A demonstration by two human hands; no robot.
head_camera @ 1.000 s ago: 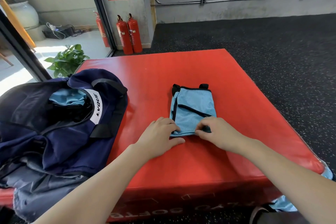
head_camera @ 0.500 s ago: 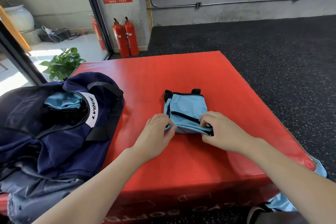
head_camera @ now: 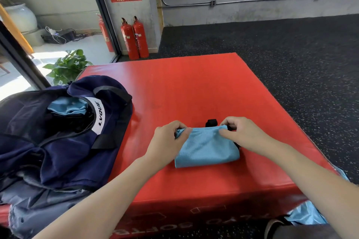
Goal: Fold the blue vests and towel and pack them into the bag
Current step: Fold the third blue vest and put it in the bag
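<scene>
Fabric of the blue vest (head_camera: 206, 146) has been doubled over since a second ago. Left hand (head_camera: 167, 139) and right hand (head_camera: 240, 134) pinch its far edge, probably finishing the fold before the bag (head_camera: 64, 134).

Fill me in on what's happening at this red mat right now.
A person is folding a light blue vest on the red mat. The left hand and right hand each pinch a corner of its far edge, which is doubled over the rest. The navy bag sits open on the mat's left side with blue fabric already inside. More blue cloth hangs low at the right, not yet folded.
</scene>
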